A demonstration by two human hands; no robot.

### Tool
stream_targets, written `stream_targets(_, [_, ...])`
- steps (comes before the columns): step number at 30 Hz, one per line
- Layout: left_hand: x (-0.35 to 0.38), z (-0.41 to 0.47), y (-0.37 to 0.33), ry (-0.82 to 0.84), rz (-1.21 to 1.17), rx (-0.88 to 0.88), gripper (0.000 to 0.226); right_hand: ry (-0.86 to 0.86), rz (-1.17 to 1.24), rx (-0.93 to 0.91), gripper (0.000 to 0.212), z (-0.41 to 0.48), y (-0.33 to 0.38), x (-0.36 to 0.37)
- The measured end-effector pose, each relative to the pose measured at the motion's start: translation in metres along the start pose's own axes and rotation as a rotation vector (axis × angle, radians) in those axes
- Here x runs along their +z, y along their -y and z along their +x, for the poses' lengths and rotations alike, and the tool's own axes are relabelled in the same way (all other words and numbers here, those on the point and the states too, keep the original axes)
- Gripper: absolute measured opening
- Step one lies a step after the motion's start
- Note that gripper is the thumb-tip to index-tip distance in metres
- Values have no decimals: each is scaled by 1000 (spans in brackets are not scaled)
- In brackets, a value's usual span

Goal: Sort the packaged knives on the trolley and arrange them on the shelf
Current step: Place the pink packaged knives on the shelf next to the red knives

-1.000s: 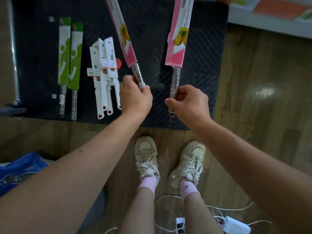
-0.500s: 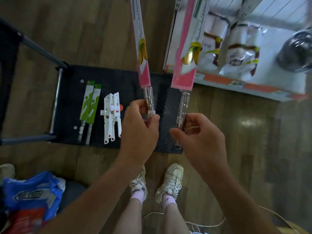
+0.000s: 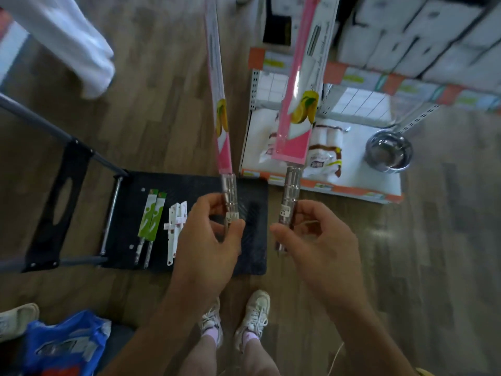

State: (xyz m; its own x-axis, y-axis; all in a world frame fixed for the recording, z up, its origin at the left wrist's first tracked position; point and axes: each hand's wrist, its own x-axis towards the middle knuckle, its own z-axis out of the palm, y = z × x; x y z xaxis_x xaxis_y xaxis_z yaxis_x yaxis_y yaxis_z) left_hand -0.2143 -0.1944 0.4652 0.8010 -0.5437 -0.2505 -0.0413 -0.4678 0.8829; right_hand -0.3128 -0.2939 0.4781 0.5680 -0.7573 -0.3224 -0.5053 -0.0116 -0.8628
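Left hand (image 3: pixel 206 248) pinches left pink knife (image 3: pixel 224 150), right hand (image 3: pixel 324 248) right pink knife (image 3: pixel 294 143), packs toward twelve o'clock; fingertip grips on handles could slip.

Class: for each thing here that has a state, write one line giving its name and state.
Left pink-packaged knife: held upright in left hand.
Right pink-packaged knife: held upright in right hand.
Green-packaged knives: lying flat on trolley.
White-packaged knives: lying flat on trolley.
Steel bowl: on bottom shelf, seemingly empty.
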Motion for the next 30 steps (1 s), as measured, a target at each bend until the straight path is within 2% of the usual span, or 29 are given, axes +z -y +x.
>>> stream_targets(6, [-7, -27, -62, 44, 34, 44, 34, -39, 16, -19, 23, -24, 45, -46])
stream_targets(16, [-9, -30, -147, -12, -36, 223, 30, -88, -27, -266, 23, -26, 104, -96])
stream_targets(23, [-9, -25, -179, -48, -9, 330, 32, -96, -33, -341, 29, -23, 132, -118])
stream_targets(30, [-18, -4, -195, -59, 8, 362, 34, -136, -41, -306, 23, -6, 153, -119])
